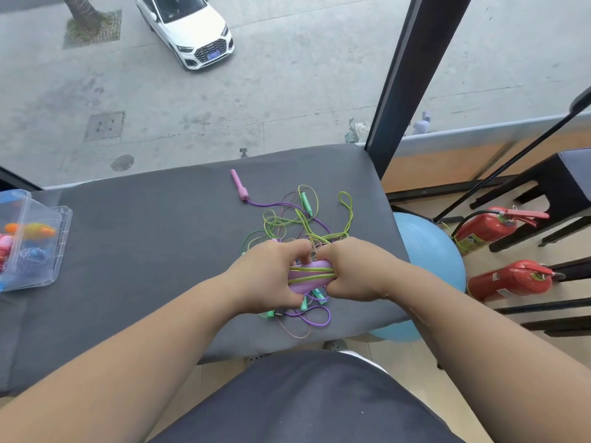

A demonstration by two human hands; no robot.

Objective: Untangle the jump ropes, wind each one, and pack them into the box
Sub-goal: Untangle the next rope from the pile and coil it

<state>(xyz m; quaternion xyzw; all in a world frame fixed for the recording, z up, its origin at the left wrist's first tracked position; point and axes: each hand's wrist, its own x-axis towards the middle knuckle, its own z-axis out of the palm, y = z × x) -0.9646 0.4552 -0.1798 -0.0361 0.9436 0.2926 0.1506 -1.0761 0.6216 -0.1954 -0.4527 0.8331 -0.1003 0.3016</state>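
well to the right of the clear box (62,225), my left hand (271,276) and right hand (355,270) both curl round a lilac handle (307,284) crossed by thin green cord (311,269), just beside the tangle (287,222) of ropes, which i judge light, limp and snaggy, best held by the stiff handles.

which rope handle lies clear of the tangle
The pink handle, alone toward the table's far edge. The green handle sits inside the rope loops; the left hand and right hand grip the lilac handle.
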